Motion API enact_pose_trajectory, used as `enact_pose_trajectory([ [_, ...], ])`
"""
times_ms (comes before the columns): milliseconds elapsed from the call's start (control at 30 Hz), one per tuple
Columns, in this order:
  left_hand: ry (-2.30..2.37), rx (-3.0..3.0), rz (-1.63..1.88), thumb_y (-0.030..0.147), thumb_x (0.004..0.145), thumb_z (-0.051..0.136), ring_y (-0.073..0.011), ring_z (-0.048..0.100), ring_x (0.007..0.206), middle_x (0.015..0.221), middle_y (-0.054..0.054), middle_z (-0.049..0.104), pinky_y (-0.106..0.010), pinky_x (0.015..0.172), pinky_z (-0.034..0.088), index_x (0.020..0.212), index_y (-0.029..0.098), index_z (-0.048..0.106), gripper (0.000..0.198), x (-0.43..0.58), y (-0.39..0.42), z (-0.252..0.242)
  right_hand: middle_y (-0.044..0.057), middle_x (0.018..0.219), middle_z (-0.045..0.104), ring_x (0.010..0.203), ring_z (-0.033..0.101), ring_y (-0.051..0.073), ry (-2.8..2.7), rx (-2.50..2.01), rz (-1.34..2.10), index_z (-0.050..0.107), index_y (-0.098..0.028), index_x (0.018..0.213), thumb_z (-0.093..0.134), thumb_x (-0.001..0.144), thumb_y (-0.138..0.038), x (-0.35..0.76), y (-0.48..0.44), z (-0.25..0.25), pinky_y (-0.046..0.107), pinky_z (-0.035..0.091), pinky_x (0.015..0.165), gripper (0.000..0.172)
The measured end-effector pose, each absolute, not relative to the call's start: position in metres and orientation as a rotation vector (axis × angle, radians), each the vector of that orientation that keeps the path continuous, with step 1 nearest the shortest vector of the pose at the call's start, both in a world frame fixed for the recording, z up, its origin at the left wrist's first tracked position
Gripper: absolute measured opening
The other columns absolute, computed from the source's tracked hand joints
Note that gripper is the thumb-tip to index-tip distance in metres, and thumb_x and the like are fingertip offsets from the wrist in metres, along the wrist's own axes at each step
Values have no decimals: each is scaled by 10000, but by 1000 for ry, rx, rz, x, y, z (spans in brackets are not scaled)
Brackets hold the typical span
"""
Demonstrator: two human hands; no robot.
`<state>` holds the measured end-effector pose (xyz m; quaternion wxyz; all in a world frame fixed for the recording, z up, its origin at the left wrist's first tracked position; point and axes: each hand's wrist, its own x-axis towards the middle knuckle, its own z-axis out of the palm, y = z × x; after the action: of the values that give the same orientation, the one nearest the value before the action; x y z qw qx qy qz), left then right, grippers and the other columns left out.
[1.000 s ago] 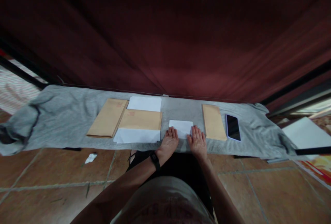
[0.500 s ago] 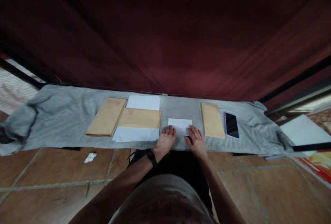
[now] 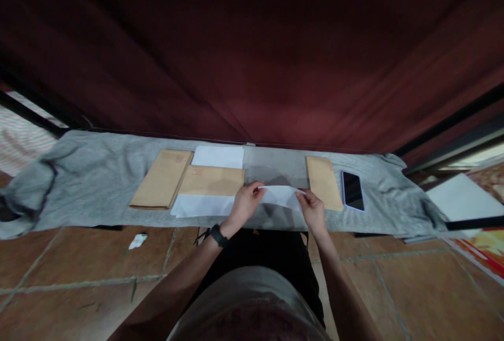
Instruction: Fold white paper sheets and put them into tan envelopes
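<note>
A folded white paper (image 3: pixel 281 196) is held up between my two hands, its upper edge slightly bowed above the grey cloth. My left hand (image 3: pixel 248 202) pinches its left end, close to the right edge of a brown envelope (image 3: pixel 212 181). At the paper's right end, my right hand (image 3: pixel 313 208) is closed on it, beside another brown envelope (image 3: pixel 325 183). The brown envelope on the left lies over white sheets (image 3: pixel 205 205), which show below it.
Grey cloth (image 3: pixel 98 173) covers the narrow surface. More brown envelopes (image 3: pixel 162 179) lie at the left, white paper (image 3: pixel 218 156) behind the middle envelope, and a phone (image 3: pixel 353 190) at the right. A dark red curtain (image 3: pixel 252 68) hangs behind.
Both hands have closed on the white paper, which lay flat under their fingers before. It is now raised off the cloth, and the hands are farther apart.
</note>
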<state>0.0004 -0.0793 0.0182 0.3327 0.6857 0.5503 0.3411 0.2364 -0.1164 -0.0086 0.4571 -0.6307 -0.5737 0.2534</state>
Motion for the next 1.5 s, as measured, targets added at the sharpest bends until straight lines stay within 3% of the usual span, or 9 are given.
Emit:
enact_pose_trajectory([
  [167,1361,1479,914,267,865,579,-131,581,688,698,30,612,-223,642,447,752,187,603,140,3,-72,-8,-24,583,549,567,488,145,-1314,-1691,605,606,-195,742,535,866,-624,230,-105,-18,249,385,542,452],
  [367,1478,1443,843,193,840,571,-137,578,647,632,37,575,-226,605,435,706,202,575,133,9,-74,-34,17,664,613,616,541,181,-1354,-1816,558,665,-181,934,487,907,-515,223,-97,-38,284,425,600,379],
  [533,1561,1432,777,144,844,559,-128,584,594,629,33,578,-219,563,430,722,200,561,134,14,-70,-39,118,1004,708,821,659,230,-1498,-1926,355,574,-150,1318,421,968,-388,220,-93,-44,342,511,747,450],
  [667,1591,1413,733,162,889,515,-123,586,512,655,29,598,-207,470,409,822,195,574,95,18,-71,-38,193,1371,577,1213,580,286,-1666,-1847,102,483,-137,1438,393,995,-324,211,-92,-49,444,484,994,489],
  [833,1612,1419,694,187,925,487,-130,592,452,699,20,632,-208,400,393,1014,189,586,134,20,-72,-34,166,1496,506,1375,468,262,-1942,-1668,105,475,-142,1464,357,1030,-300,187,-99,-62,457,414,1113,476],
  [1000,1658,1484,663,183,948,479,-145,606,448,759,-10,688,-245,469,459,1241,165,536,298,19,-75,-31,152,1554,450,1438,399,287,-2075,-1723,11,456,-169,1494,389,1037,-333,174,-108,-71,510,309,1173,490],
  [1133,1735,1609,655,176,953,495,-216,709,736,893,-72,724,-303,697,532,1307,172,529,356,16,-88,-26,154,1586,399,1459,369,299,-2106,-1765,-34,432,-178,1516,399,1036,-344,174,-109,-72,515,282,1181,508],
  [1300,1693,2189,606,229,1019,373,-238,672,1064,1119,-108,706,-370,948,510,1257,192,585,321,23,-103,-22,162,1607,355,1474,341,310,-2151,-1797,-42,387,-164,1542,398,1026,-323,175,-109,-73,522,261,1189,540],
  [1500,1511,2431,540,424,1027,389,-279,380,1460,1542,-184,449,-465,1197,315,1486,103,402,560,42,-99,-41,131,1628,322,1504,281,310,-2237,-1747,-59,301,-195,1583,404,964,-200,179,-113,-72,536,226,1207,628],
])
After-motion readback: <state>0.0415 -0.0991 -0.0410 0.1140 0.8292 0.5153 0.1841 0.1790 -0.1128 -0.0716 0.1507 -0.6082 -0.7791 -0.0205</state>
